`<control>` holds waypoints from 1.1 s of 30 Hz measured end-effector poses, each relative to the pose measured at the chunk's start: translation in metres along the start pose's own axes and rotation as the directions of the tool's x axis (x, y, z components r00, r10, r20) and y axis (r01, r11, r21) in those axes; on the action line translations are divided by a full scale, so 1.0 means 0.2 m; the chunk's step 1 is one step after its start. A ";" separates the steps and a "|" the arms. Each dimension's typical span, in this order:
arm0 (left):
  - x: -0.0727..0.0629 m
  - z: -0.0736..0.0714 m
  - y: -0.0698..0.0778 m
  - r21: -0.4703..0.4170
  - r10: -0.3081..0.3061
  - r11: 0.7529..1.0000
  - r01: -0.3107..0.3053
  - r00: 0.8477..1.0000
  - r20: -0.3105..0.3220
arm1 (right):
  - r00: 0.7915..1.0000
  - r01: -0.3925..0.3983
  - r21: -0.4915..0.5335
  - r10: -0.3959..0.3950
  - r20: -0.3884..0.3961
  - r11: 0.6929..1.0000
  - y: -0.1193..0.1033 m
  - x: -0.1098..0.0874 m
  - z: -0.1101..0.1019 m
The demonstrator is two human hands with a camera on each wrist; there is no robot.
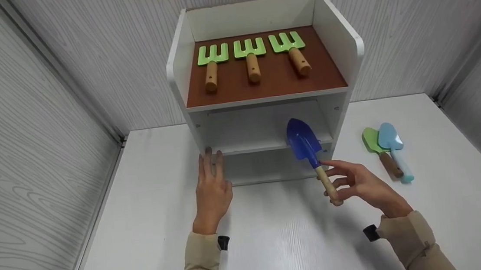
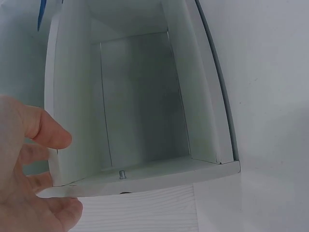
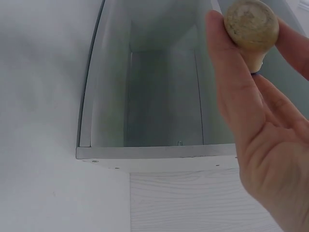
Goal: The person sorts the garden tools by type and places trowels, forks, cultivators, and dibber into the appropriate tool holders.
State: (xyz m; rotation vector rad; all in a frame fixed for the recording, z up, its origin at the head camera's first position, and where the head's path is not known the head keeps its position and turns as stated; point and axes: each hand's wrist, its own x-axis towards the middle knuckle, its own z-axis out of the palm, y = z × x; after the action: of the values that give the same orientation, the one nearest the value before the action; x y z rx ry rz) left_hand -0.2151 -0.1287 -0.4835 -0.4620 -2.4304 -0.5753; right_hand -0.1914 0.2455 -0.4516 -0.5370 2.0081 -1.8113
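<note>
On the head feed I have the blue trowel (image 1: pixel 303 140) raised off the white table (image 1: pixel 154 247), in front of the right part of the shelf unit (image 1: pixel 268 99). Blade: deep blue, dished, with squared shoulders, narrowing to a rounded point; a short blue neck runs into a pale wooden handle. On the right wrist feed the handle's butt faces me: round, tan, with darker smudges.

Orientation: long axis oblique. Blade points forward and up toward the middle compartment, leaning left; butt comes back toward the wearer and to the right. I cannot tell whether the tip is past the shelf's front edge.

Right hand (image 1: pixel 355 182): thumb and fingers pinch the wooden handle, the index up near the neck, the thumb near the butt. Left hand (image 1: pixel 214 194): fingers straight, slightly spread, at the left front edge of the unit; I cannot tell how firmly they press.

Nearby: three green forks (image 1: pixel 253 66) on the brown top; to the right, a green trowel (image 1: pixel 370 138) and light-blue trowel (image 1: pixel 389 136) overlap on the table.
</note>
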 end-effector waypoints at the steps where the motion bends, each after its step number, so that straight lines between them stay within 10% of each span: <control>1: 0.00 0.00 0.00 -0.002 0.001 1.000 -0.001 1.000 0.004 | 1.000 -0.006 0.003 0.006 -0.002 1.000 0.00 0.01 0.00; 33: 0.00 0.00 0.00 -0.003 -0.022 1.000 0.022 1.000 0.007 | 0.995 -0.047 0.116 0.036 0.089 0.992 -0.12 0.29 0.13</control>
State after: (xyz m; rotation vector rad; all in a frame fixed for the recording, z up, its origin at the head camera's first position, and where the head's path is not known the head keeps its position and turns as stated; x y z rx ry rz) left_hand -0.2141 -0.1283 -0.4838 -0.4400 -2.4442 -0.5876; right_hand -0.2263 0.1909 -0.4324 -0.5244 1.8288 -1.8364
